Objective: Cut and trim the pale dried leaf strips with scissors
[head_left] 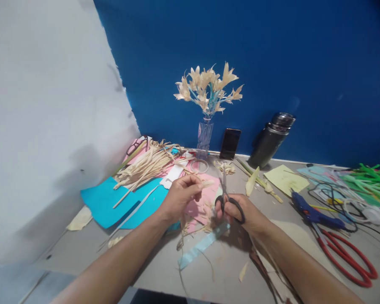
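My left hand (185, 192) pinches a small pale strip of dried husk (208, 183) between thumb and fingers, its tip pointing right. Close by on the right, my right hand (240, 213) grips black-handled scissors (223, 190), fingers in the loops and blades pointing up and away. The strip and the blades look apart. Beneath both hands lies pink paper (202, 207) scattered with husk scraps. A light blue ribbon (204, 246) stretches across the table just below them.
Behind stand a clear vase (204, 137) of husk flowers (209, 86), a phone (230, 143) and a dark flask (271, 141). Left are a husk bundle (148, 162) and blue sheet (109, 198). Right lie a glue gun (318, 215), red-handled scissors (348, 257) and cables (332, 192).
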Motion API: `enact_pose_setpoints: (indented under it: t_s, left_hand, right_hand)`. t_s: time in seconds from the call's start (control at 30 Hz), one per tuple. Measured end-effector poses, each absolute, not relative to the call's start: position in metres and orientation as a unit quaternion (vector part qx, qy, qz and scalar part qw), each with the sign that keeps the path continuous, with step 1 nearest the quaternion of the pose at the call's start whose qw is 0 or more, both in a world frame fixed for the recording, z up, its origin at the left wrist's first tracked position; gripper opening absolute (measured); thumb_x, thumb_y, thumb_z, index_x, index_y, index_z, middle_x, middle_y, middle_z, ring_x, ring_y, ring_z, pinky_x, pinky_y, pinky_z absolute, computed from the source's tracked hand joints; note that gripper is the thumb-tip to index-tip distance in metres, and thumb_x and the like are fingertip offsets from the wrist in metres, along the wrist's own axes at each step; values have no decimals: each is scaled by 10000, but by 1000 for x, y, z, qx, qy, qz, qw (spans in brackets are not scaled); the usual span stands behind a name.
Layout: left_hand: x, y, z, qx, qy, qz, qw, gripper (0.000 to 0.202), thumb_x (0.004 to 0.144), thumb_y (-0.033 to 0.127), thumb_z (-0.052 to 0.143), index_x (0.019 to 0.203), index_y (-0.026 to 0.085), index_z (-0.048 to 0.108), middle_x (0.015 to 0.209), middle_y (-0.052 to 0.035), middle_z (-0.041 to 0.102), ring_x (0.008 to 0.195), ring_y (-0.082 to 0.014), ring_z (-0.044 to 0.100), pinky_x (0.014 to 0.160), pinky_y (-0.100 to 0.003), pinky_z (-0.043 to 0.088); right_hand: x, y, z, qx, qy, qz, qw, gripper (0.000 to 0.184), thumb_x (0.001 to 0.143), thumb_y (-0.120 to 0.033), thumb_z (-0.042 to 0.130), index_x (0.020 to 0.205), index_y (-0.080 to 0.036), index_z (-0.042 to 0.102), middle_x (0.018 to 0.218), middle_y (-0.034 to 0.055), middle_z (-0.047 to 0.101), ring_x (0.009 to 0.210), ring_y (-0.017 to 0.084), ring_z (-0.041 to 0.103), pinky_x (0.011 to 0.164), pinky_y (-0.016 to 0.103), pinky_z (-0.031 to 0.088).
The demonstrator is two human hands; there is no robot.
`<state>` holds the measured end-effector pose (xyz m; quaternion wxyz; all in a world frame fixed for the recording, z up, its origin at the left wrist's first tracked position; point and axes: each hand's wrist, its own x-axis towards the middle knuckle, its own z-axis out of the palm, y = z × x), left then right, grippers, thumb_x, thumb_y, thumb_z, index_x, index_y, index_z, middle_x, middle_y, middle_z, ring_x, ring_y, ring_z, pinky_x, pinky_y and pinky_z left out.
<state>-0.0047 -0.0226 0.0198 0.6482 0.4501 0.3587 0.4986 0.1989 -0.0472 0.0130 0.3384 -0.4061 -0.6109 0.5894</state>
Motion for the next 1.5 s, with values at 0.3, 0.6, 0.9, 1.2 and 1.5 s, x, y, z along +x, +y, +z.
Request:
enact_pose_setpoints:
  t_s: [0.3, 0.6, 0.9, 1.2, 1.5]
  left_hand:
    - [6, -25, 16, 354, 369, 513, 690, 291, 615, 262, 830, 712, 152, 579, 674, -32, 678, 607, -138, 640, 552, -219, 432]
    - [14, -36, 16, 366, 357, 504, 697, 223, 658, 199, 699, 618, 171, 482, 648, -22, 650, 542, -112, 575, 553, -237, 441]
    - [11, -36, 20, 449, 383, 503, 631, 105, 630, 118, 594, 603, 172, 508, 586, -10, 620, 536, -107, 543, 548, -222, 412]
    - [12, -37, 21, 448, 365, 512, 635, 112, 628, 105, 568, 618, 180, 486, 581, -9, 633, 531, -127, 576, 562, -248, 460]
    - [8, -37, 25, 466, 368, 512, 620, 105, 624, 90, 550, 610, 173, 488, 585, -9, 645, 537, -131, 597, 560, -248, 474]
  right_hand:
    - [187, -51, 3, -397, -574, 607, 379, 525, 761, -639, 666, 928, -143, 625, 711, 24, 611, 573, 130, 532, 530, 242, 425]
    - [175, -59, -6, -402, -629, 584, 318, 513, 807, -649, 607, 725, -143, 635, 651, 45, 650, 572, 147, 553, 559, 251, 441]
    - [175, -59, -2, -415, -643, 565, 309, 380, 818, -481, 634, 662, -136, 662, 641, 53, 665, 597, 168, 577, 584, 272, 450]
    - [177, -58, -6, -409, -646, 563, 313, 391, 799, -501, 650, 641, -145, 611, 625, 34, 624, 591, 149, 523, 563, 256, 412]
    - [177, -59, -5, -401, -631, 582, 319, 465, 763, -581, 674, 612, -153, 569, 598, 22, 572, 569, 134, 471, 540, 251, 369]
